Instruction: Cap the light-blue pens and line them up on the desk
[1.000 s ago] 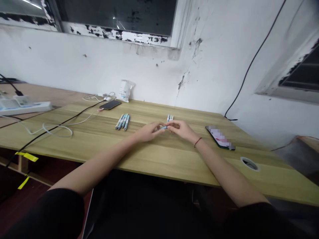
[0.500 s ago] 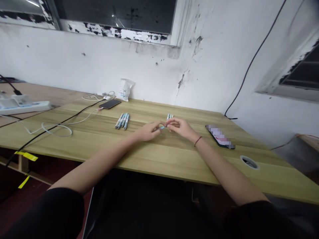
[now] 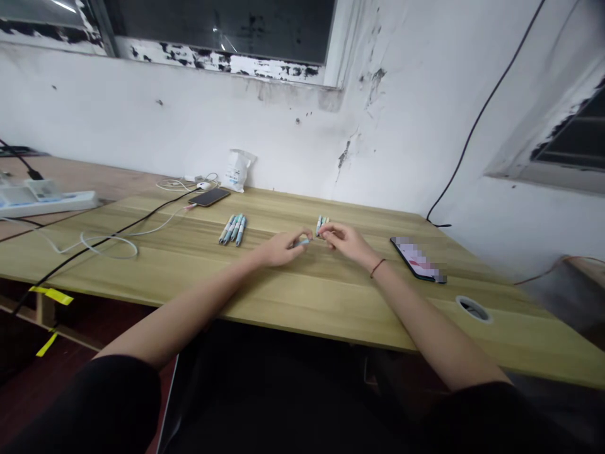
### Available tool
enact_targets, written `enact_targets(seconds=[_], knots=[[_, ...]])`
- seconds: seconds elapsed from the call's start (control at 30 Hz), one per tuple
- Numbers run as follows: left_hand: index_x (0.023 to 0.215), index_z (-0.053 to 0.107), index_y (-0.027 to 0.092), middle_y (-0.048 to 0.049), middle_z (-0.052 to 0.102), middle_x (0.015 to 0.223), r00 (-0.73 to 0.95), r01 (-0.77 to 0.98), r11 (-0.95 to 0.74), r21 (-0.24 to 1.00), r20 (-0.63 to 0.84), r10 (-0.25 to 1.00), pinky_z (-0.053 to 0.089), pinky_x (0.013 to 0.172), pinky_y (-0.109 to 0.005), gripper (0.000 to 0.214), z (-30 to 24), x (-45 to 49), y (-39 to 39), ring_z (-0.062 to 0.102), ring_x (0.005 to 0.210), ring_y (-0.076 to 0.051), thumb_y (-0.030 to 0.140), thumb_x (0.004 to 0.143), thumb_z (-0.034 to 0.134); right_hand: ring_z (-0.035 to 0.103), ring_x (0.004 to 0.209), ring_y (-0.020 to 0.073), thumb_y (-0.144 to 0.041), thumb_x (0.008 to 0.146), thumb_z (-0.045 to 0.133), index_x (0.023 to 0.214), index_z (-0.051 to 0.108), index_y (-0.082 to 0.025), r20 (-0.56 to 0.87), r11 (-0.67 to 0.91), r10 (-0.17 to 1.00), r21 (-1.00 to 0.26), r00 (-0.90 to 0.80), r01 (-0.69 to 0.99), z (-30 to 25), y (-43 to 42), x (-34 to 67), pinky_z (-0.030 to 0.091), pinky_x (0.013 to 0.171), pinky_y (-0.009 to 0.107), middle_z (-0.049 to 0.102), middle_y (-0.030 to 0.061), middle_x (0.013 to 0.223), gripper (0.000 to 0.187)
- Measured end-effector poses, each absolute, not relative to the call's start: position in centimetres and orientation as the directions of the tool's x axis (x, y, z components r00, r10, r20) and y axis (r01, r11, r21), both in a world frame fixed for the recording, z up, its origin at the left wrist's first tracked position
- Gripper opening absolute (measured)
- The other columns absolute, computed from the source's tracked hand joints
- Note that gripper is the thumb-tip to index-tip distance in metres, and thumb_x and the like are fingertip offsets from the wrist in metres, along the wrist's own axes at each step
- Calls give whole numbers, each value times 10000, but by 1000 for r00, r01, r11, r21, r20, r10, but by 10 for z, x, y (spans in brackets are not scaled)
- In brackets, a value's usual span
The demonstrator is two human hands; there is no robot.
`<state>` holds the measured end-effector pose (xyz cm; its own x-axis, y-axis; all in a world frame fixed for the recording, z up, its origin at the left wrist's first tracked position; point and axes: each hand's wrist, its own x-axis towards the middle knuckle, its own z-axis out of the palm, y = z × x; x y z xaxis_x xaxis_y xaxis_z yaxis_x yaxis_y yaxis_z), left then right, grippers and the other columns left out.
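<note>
The left hand (image 3: 278,249) and right hand (image 3: 343,241) have drawn apart: their fingertips met around a pale-blue pen (image 3: 302,242) a moment ago, and a narrow gap now separates them. The left hand stays pinched, with its thumb and fingers closed on the pen, which has gone with it and sits just left of the gap, partly hidden in the grip. The right hand has moved off the pen, its fingers curled and its fingertips (image 3: 326,232) just beside a small bunch of pens (image 3: 322,225) lying near the middle of the tabletop (image 3: 302,296); this view cannot show whether they touch or hold anything. A red cord bracelet (image 3: 377,268) circles the right wrist. Further left, a larger group of teal-and-grey pens (image 3: 232,230) lies toward the far edge, beyond it a dark smartphone (image 3: 208,197) with a white cable (image 3: 108,246) trailing left. Right of the hands, a second smartphone with a blurred screen (image 3: 416,260) lies face up, with a cable grommet (image 3: 472,309) near the front edge.
</note>
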<state>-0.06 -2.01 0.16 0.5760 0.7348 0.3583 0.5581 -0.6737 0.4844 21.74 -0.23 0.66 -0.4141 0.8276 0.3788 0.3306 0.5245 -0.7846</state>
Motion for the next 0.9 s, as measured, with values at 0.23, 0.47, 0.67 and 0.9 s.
enact_targets(seconds=[0.23, 0.47, 0.67, 0.9], knots=[[1156, 488, 203, 53, 476, 642, 577, 547, -676, 493, 363, 732, 333, 592, -232, 343, 3, 0, -21, 422, 563, -110, 362, 863, 405, 533, 668, 132, -429, 820, 549, 943, 644, -187, 342, 541, 802, -763, -491, 353, 8, -9, 213, 471, 601, 280, 628, 49, 868, 287], [1130, 418, 184, 65, 442, 620, 552, 568, -648, 507, 349, 757, 325, 592, -241, 289, 3, 1, -21, 417, 568, -119, 282, 861, 378, 512, 585, 119, -452, 819, 539, 906, 605, -178, 346, 516, 827, -780, -443, 354, 6, -8, 210, 473, 566, 277, 564, 17, 725, 295], [1054, 430, 185, 57, 456, 644, 558, 544, -673, 501, 383, 736, 329, 591, -240, 244, 1, 2, -21, 425, 580, -112, 354, 883, 385, 537, 628, 131, -465, 822, 535, 895, 604, -186, 354, 528, 819, -774, -452, 349, 5, -9, 207, 496, 598, 289, 580, 26, 763, 296], [996, 475, 173, -26, 555, 921, 490, 419, -631, 653, 422, 763, 415, 672, -233, 251, 1, 3, -18, 518, 804, -124, 365, 836, 493, 564, 709, 155, -424, 811, 556, 944, 612, -186, 354, 517, 830, -779, -431, 355, 4, -5, 210, 509, 605, 301, 608, 49, 834, 279]])
